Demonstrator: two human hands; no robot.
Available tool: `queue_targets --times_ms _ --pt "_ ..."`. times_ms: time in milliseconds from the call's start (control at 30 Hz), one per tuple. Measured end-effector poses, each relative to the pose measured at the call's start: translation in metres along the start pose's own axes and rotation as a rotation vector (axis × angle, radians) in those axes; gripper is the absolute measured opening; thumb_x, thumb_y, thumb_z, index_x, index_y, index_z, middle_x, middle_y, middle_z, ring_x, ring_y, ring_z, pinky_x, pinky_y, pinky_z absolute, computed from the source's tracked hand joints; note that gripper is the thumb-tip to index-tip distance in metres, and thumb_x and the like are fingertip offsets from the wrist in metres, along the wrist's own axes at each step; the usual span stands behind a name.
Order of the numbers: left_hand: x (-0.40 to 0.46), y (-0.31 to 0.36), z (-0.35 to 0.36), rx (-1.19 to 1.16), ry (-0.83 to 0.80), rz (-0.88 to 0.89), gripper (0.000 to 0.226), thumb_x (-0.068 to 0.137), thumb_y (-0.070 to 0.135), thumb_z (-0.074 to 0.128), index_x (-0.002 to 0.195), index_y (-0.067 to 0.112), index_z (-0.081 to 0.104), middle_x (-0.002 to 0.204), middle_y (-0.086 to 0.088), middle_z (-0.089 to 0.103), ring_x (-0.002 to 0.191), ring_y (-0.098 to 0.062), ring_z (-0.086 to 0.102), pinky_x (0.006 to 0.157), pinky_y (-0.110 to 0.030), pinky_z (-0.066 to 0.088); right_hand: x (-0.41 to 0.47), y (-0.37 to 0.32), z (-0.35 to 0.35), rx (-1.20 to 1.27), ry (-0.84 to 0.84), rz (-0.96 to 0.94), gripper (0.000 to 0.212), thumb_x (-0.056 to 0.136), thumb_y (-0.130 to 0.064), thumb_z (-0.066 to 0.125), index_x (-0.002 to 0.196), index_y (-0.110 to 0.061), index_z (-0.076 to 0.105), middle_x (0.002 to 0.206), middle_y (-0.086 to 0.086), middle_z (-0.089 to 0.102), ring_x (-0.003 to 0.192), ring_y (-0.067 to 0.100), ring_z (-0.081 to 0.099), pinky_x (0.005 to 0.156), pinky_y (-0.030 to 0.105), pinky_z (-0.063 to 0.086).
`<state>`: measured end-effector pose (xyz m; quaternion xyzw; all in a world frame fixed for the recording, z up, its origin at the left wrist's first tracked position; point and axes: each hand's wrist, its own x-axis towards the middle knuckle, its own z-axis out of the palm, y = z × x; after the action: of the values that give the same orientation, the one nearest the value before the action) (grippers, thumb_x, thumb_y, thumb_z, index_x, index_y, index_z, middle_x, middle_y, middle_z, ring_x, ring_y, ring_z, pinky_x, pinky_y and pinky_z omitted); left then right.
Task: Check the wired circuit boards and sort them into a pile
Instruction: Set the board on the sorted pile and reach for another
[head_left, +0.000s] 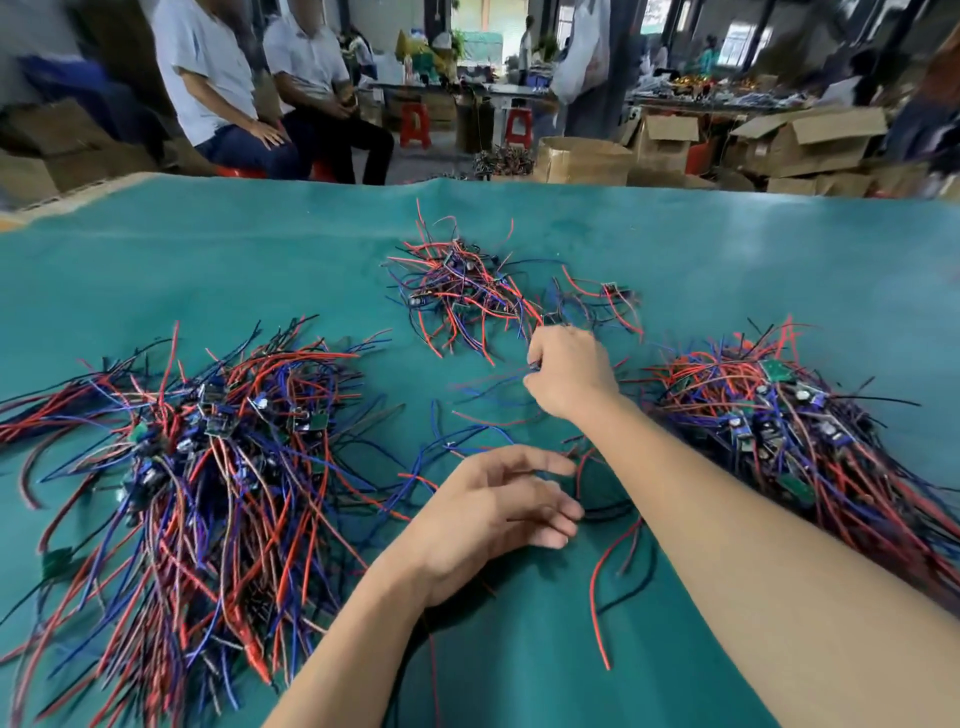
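Three heaps of small circuit boards with red, blue and black wires lie on a green table cover (727, 249): a large left pile (208, 457), a small far pile (457, 283) and a right pile (779, 415). My right hand (569, 376) reaches forward beside the far pile, its fingers pinched on a wired board whose blurred wires trail to the left. My left hand (498, 512) hovers low over loose wires near the middle, fingers spread, holding nothing. A single wired board (610, 291) lies just right of the far pile.
A loose red wire (602, 587) lies near the front under my right forearm. Beyond the table's far edge two people sit on red stools (415, 124). Cardboard boxes (810, 140) stand at the back right.
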<state>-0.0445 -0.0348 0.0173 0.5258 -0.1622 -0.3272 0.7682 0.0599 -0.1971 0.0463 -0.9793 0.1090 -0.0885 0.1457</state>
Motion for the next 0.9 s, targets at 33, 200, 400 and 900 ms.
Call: queue_targets --times_ms 33,200,400,900 --pt "0.000 0.000 0.000 -0.002 0.000 -0.004 0.029 0.094 -0.002 0.057 0.123 -0.006 0.058 0.093 -0.022 0.069 0.074 -0.020 0.067 0.067 -0.024 0.056 0.001 0.002 -0.001 0.039 0.024 0.008 0.029 0.085 -0.009 0.065 0.111 -0.023 0.067 0.120 0.011 0.066 0.115 0.035 0.062 0.090 0.037 0.049" --pt "0.000 0.001 -0.001 -0.024 0.019 -0.022 0.029 0.095 -0.002 0.055 0.124 -0.007 0.056 0.093 -0.023 0.068 0.073 -0.020 0.067 0.066 -0.024 0.056 -0.007 0.007 -0.037 0.966 0.173 0.208 0.035 0.077 0.005 0.076 0.109 -0.004 0.068 0.089 0.019 0.069 0.074 0.032 0.072 0.081 0.047 0.062" --pt "0.001 0.002 0.000 -0.081 0.044 -0.028 0.027 0.097 -0.003 0.051 0.123 -0.009 0.055 0.092 -0.023 0.068 0.072 -0.022 0.067 0.065 -0.025 0.056 -0.082 0.022 -0.060 1.916 -0.033 0.226 0.055 0.069 0.012 0.069 0.118 -0.004 0.051 0.082 0.022 0.072 0.076 0.034 0.076 0.073 0.036 0.064" --pt "0.005 -0.005 0.002 0.097 0.236 0.150 0.024 0.090 0.027 0.064 0.067 0.019 0.066 0.062 -0.002 0.057 0.048 -0.008 0.042 0.043 -0.014 0.027 -0.121 0.019 -0.017 1.587 -0.149 0.181 0.021 0.081 0.005 0.069 0.100 -0.004 0.072 0.085 0.018 0.075 0.075 0.028 0.071 0.068 0.032 0.059"
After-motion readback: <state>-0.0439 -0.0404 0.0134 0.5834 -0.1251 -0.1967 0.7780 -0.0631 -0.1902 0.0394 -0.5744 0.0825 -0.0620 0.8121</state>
